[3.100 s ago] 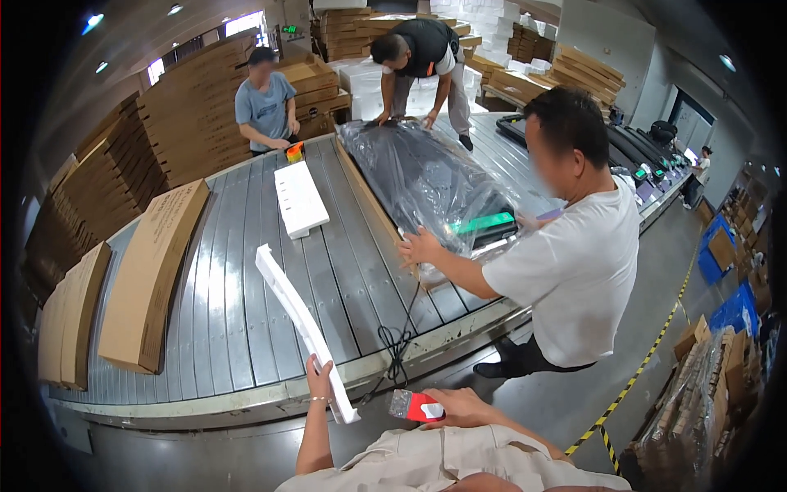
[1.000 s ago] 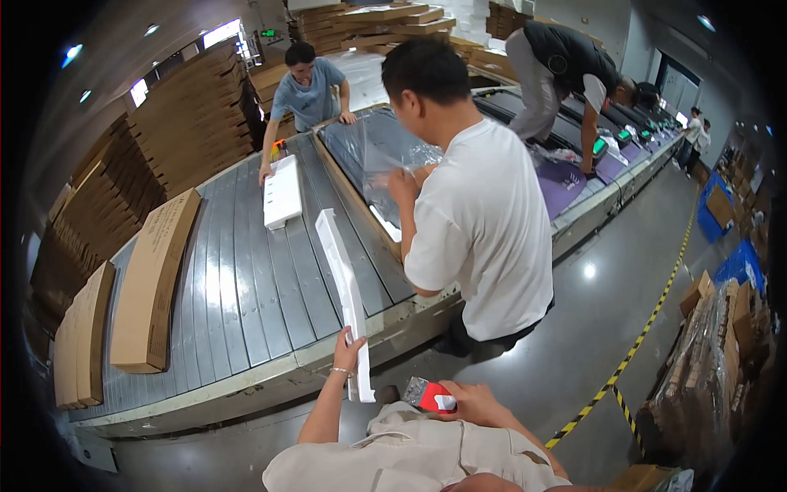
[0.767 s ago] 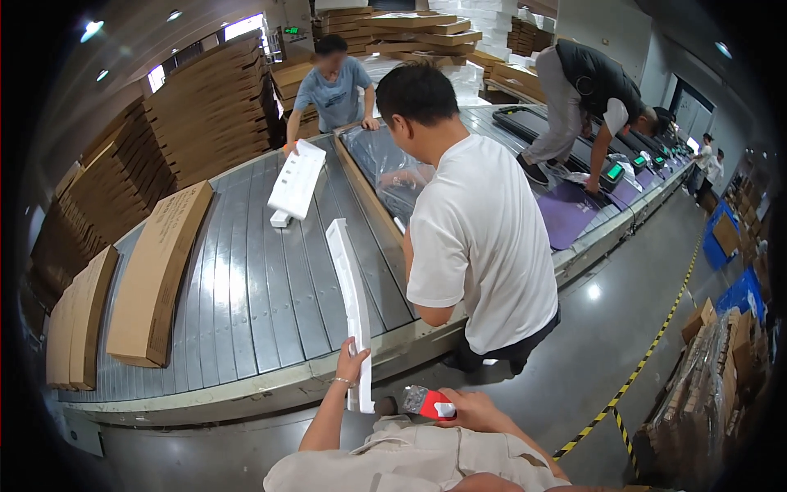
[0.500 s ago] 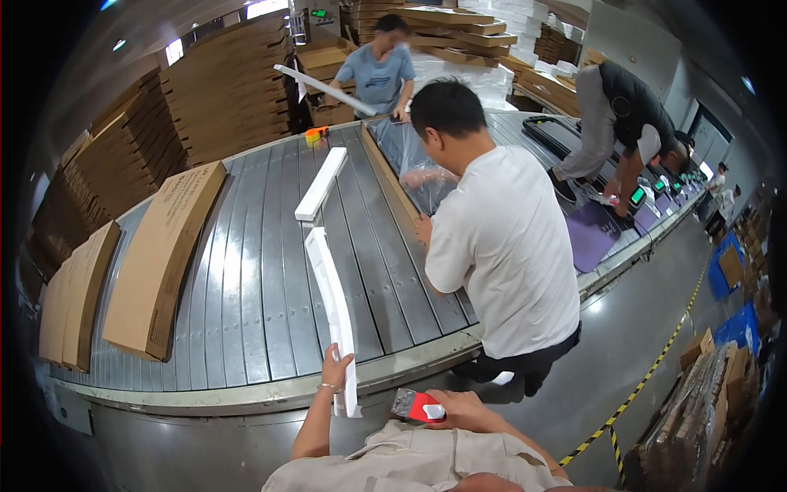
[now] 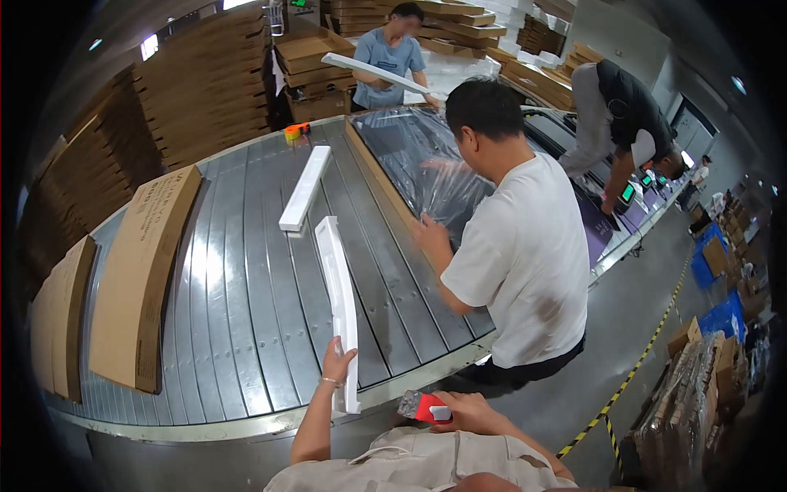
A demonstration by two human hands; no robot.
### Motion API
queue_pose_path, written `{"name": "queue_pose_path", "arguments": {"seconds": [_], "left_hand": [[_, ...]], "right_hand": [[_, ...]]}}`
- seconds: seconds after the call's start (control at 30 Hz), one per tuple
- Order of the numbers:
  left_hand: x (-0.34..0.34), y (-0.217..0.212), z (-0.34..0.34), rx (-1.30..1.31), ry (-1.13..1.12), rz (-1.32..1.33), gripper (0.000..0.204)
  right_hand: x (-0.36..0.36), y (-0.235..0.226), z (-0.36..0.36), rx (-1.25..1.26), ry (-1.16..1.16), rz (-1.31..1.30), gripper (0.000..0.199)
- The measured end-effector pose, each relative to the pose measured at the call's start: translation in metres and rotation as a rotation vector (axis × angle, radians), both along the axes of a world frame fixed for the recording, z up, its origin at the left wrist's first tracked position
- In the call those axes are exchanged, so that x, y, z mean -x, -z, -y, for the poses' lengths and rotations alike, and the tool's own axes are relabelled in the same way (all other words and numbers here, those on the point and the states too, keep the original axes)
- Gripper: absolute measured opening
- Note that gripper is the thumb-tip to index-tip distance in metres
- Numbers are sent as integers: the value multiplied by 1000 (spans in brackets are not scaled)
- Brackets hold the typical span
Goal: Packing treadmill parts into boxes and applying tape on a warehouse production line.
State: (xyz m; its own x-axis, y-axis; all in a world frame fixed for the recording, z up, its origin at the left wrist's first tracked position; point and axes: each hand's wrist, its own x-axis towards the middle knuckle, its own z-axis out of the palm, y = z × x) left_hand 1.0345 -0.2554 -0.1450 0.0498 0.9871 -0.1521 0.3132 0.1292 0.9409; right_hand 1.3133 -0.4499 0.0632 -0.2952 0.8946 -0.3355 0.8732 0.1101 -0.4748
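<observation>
My left hand [image 5: 334, 363] is closed around the lower end of a long white foam strip [image 5: 336, 275], which reaches out over the conveyor's metal slats. In my right hand [image 5: 474, 414], close to my body, is a red tape dispenser [image 5: 431, 408] with a greyish toothed end. A second white foam strip [image 5: 305, 190] lies flat on the slats beyond the first. Further right, an open carton [image 5: 385, 184] holds a dark flat panel [image 5: 393, 135] under clear plastic film. A co-worker in a white shirt [image 5: 525, 254] leans over it with both hands on it.
Flat cardboard cartons [image 5: 143, 279] lie along the left of the conveyor [image 5: 238, 303]. An orange-yellow tape dispenser [image 5: 297, 130] rests at its far edge. Another co-worker [image 5: 385, 66] stands across, holding a white foam strip [image 5: 373, 72]. One more person [image 5: 627, 107] bends over at right.
My view has shifted slightly. The co-worker across has brought their foam strip right, over the carton's far end. The white-shirted co-worker has moved a little right. My hands keep their holds.
</observation>
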Motion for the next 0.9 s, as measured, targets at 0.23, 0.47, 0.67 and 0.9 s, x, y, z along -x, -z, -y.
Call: {"name": "queue_pose_path", "arguments": {"seconds": [0.23,0.47,0.67,0.9], "left_hand": [[-14,-14,-41,-206,44,-180,69],[-6,-22,-88,-451,136,-639,78],[-48,-63,-118,-386,187,-399,72],[-127,-92,-110,-84,133,61,67]], "right_hand": [[-13,8,-3,-96,59,-7,75],[-31,2,-1,13,141,-5,75],[-57,1,3,55,183,-22,75],[-105,2,-6,-103,110,-97,76]]}}
